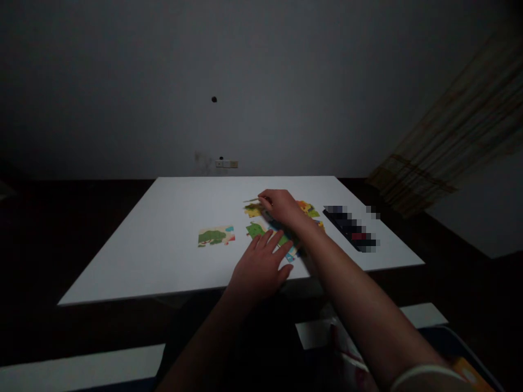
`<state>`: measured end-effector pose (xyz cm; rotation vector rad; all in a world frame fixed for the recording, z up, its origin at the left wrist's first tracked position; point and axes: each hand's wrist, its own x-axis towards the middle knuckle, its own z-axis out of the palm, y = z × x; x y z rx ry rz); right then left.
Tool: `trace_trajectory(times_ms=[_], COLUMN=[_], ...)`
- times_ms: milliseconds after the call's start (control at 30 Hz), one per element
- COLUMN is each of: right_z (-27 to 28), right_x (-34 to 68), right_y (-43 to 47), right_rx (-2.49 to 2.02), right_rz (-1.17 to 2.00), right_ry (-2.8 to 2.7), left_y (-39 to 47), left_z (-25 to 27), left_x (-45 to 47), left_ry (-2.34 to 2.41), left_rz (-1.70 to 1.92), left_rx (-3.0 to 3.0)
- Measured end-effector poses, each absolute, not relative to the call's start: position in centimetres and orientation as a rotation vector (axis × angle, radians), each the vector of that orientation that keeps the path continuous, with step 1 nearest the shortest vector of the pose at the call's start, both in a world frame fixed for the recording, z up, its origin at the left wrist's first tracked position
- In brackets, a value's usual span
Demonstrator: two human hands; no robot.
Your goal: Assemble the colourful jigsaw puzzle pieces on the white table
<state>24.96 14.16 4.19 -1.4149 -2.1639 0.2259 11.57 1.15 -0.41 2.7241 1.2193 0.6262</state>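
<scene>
My left hand (259, 267) lies with fingers spread over a green and blue puzzle piece (254, 228) on the white table (163, 218). My right hand (281, 206) reaches across above it, fingers pinched at a puzzle piece (250, 201) seen nearly edge-on. Just below that, a yellow and green puzzle piece (252, 211) lies on the tabletop. More colourful pieces, one of them a yellow puzzle piece (307, 208), lie to the right, partly hidden by my right hand and forearm. Apart from these, to the left, is a puzzle piece with a green tree (216, 236).
A dark, pixelated long object (347, 228) lies on the table's right side. Behind the table stands a plain wall with a socket (226, 164). A curtain (449, 136) hangs at the right. Below the front edge are a plastic bag (349, 354) and white surfaces.
</scene>
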Motion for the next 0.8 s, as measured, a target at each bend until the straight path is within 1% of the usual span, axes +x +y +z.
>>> trace_trajectory(times_ms=[133,267,467,533,633,800], right_z=[3.1,2.9,3.4,2.4,0.3,-1.6], right_x=[22.5,23.0,27.9,29.6,31.3,32.1], right_y=[17.3,17.0,9.6,6.6,3.4,2.2], right_rx=[-1.397,-1.402,-1.441,-1.463,-1.450,-1.415], right_rz=[0.213,0.321,0.304,0.319,0.247,0.135], right_ry=[-2.274,-2.360,-2.100,-2.046,-2.017,-2.053], left_y=[1.2,1.4,1.8,1.8,1.8,1.8], left_z=[-0.5,-0.6,-0.8,-0.7,-0.5,-0.3], left_x=[11.4,11.3,11.0,10.9,10.8,10.8], left_ry=[1.226,1.217,1.171,1.138,1.103,1.128], left_rz=[0.621,0.657,0.759,0.790,0.821,0.876], left_rx=[2.718,2.691,2.616,2.599,2.565,2.482])
